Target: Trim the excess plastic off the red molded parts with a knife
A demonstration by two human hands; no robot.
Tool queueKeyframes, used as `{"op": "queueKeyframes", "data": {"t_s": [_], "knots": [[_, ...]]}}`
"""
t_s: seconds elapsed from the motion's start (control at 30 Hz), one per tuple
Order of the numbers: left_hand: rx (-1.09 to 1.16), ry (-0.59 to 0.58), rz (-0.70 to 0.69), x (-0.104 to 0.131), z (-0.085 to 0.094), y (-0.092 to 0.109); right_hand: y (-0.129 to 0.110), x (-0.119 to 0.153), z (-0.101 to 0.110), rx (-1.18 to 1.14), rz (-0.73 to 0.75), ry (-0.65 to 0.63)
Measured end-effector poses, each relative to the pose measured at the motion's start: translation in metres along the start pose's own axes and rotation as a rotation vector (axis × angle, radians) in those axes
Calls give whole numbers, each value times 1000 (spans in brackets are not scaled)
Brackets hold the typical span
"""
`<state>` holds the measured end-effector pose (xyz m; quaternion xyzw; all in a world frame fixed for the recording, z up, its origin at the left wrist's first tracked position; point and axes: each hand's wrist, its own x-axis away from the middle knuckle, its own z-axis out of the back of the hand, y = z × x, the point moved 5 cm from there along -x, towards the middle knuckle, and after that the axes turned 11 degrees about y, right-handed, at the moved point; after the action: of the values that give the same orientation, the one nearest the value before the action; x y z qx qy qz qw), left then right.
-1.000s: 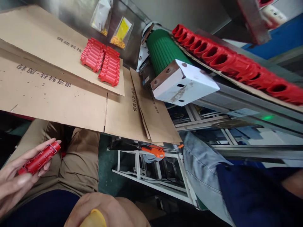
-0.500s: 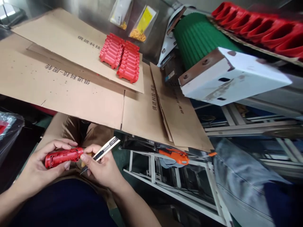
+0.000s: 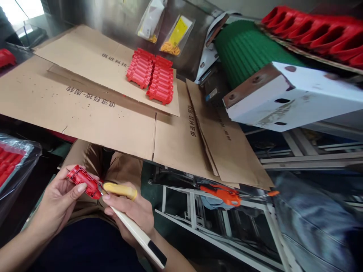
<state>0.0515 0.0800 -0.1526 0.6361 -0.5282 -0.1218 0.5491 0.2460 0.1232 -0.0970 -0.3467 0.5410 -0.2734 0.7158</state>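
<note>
My left hand (image 3: 61, 194) is closed round a red plastic part (image 3: 84, 181), which tilts down to the right above my lap. A cream-handled knife (image 3: 136, 230) is gripped in my right hand (image 3: 130, 207), its blade tip at the right end of the red part. A yellow cover (image 3: 120, 190) sits on a finger of my right hand. Two rows of similar red parts (image 3: 160, 81) lie side by side on a cardboard sheet (image 3: 82, 49) beyond my hands.
Two bags with yellow pieces (image 3: 170, 47) lie behind the cardboard. At right are a green ribbed roller (image 3: 252, 49), a white metal bracket (image 3: 306, 98) and an orange tool (image 3: 224, 194). A plastic-lined bin (image 3: 28, 151) holds red parts at left. Someone's jeans-clad leg is at lower right.
My right hand has turned the knife, so its blade now meets the red part and its handle points down right. The red part has tilted in my left hand. The view has shifted slightly.
</note>
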Motion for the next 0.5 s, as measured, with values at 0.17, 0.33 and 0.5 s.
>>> {"op": "queueKeyframes", "data": {"t_s": [0.17, 0.33, 0.5], "knots": [[-7, -31, -11, 1, 4, 1, 3, -4, -6, -19, 50, 0], [-17, -9, -7, 2, 1, 2, 4, -3, -5, -16, 21, 9], [9, 39, -25, 3, -3, 4, 6, 0, -5, -43, -52, 15]]}}
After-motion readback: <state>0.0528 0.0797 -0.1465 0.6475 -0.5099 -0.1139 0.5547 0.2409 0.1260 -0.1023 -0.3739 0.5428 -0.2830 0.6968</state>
